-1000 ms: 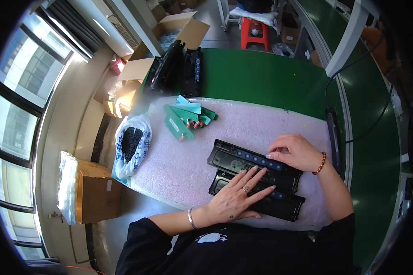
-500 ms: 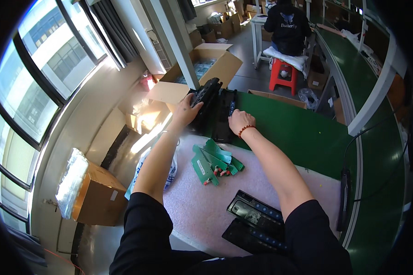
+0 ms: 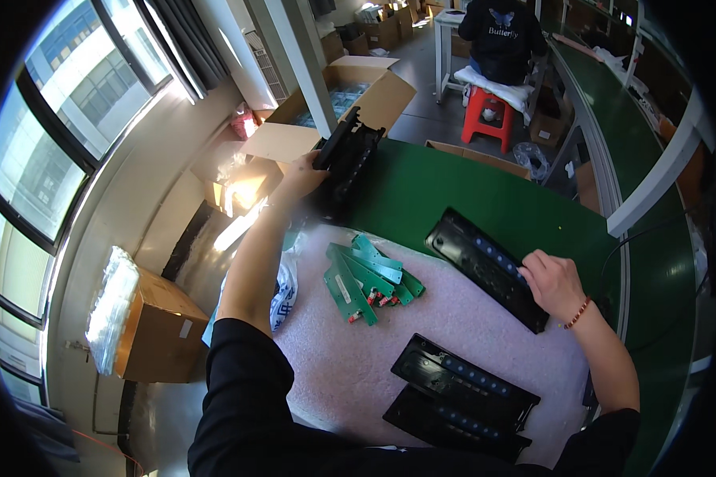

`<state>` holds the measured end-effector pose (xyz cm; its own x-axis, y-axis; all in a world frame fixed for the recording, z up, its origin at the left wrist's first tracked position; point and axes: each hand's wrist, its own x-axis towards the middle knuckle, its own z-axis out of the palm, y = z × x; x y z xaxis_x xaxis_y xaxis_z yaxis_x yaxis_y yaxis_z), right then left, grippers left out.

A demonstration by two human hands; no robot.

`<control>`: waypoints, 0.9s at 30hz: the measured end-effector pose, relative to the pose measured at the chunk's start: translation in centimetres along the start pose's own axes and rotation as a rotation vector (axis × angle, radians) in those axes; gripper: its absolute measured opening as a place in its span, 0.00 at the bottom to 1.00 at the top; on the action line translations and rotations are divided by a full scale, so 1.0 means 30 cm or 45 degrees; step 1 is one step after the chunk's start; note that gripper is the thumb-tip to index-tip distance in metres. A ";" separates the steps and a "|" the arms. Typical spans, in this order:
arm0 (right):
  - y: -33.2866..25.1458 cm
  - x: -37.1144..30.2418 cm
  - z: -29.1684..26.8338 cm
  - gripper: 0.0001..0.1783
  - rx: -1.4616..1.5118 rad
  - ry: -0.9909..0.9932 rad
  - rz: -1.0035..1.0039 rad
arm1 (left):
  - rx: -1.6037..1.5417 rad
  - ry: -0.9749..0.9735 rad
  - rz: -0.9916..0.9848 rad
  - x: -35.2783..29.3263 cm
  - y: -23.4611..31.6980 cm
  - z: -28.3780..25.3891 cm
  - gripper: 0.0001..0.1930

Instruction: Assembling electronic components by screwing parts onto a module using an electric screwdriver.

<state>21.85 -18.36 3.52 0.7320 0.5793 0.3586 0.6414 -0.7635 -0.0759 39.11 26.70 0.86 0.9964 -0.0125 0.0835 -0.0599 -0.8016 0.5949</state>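
Note:
My right hand point(image 3: 555, 285) grips the edge of a long black plastic panel point(image 3: 485, 266) with a row of blue round spots. It holds the panel tilted over the border of the foam sheet and the green table. At the far left end of the table, my left hand point(image 3: 301, 176) is closed on a stack of black plastic housings point(image 3: 353, 157), its fingertips partly hidden. Between my arms lies a loose pile of green circuit boards point(image 3: 364, 274) with small red parts. Close to me rest two more black panels, an upper one point(image 3: 465, 372) and a lower one point(image 3: 449, 420).
White foam sheet point(image 3: 326, 362) covers the near part of the green table point(image 3: 422, 179). A white post point(image 3: 302, 67) rises at the far left edge, by an open carton point(image 3: 282, 141). Another carton point(image 3: 163, 334) stands left. A person point(image 3: 501, 44) sits on a red stool point(image 3: 487, 119) beyond.
My right hand has moved right and nearer, carrying one black panel away from the stack. My left hand stays at the housings, shifted slightly left.

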 end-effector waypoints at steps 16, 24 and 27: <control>-0.065 0.096 -0.007 0.07 0.795 -0.344 0.228 | 0.419 0.099 0.184 -0.038 0.112 0.009 0.29; -0.067 0.536 0.288 0.13 0.889 -0.280 0.229 | 0.866 0.132 0.345 0.048 0.107 0.091 0.14; -0.060 0.525 0.287 0.13 0.791 -0.203 0.117 | 0.780 0.198 0.465 0.073 0.078 0.049 0.17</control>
<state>34.20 -5.40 1.30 0.7849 0.5910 0.1861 0.5529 -0.5325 -0.6409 41.23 23.90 1.26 0.8965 -0.2945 0.3311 -0.2975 -0.9538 -0.0431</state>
